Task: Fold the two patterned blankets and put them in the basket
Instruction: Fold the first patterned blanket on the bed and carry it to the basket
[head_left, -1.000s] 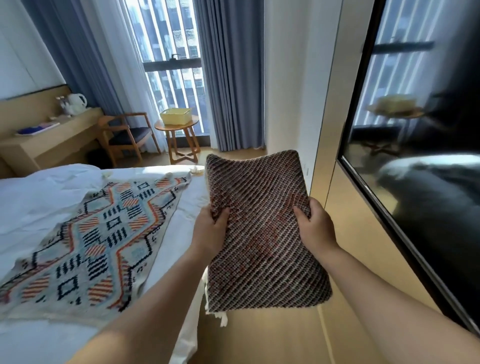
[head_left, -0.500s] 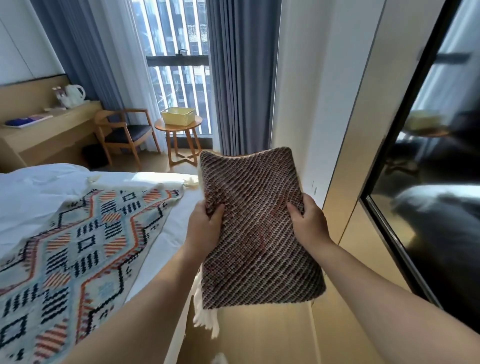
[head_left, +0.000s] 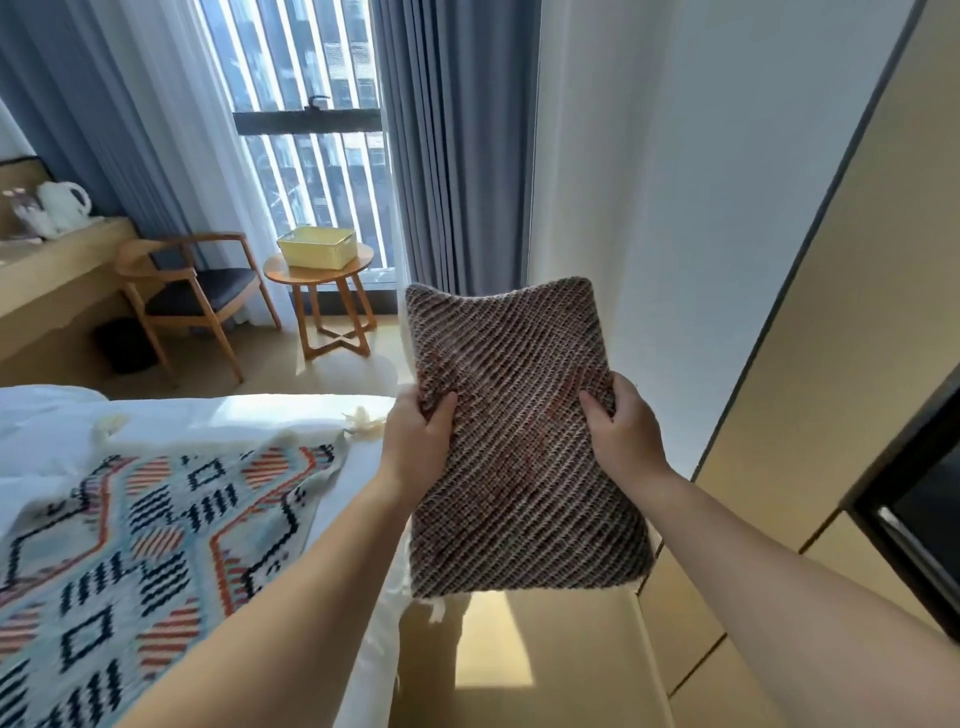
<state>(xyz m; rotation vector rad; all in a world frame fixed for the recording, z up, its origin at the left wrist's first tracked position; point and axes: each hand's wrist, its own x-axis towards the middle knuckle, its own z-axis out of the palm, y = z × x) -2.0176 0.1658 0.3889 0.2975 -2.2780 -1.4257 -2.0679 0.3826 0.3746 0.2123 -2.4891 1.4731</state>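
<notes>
The folded brown blanket (head_left: 519, 447) is held aloft, clasped at both sides by the left grip (head_left: 415, 441) and right grip (head_left: 626, 436). The second blanket (head_left: 156, 545) is spread on the bed (head_left: 218, 415); the basket (head_left: 318, 248) is set on the far tabletop (head_left: 283, 273).

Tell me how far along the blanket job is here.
Done: the brown woven blanket is folded into a rectangle. In hand: the left hand and right hand grip its sides, holding it up. Left: put it in the yellow basket on the round side table, then fold the geometric blanket spread on the bed and add it.
</notes>
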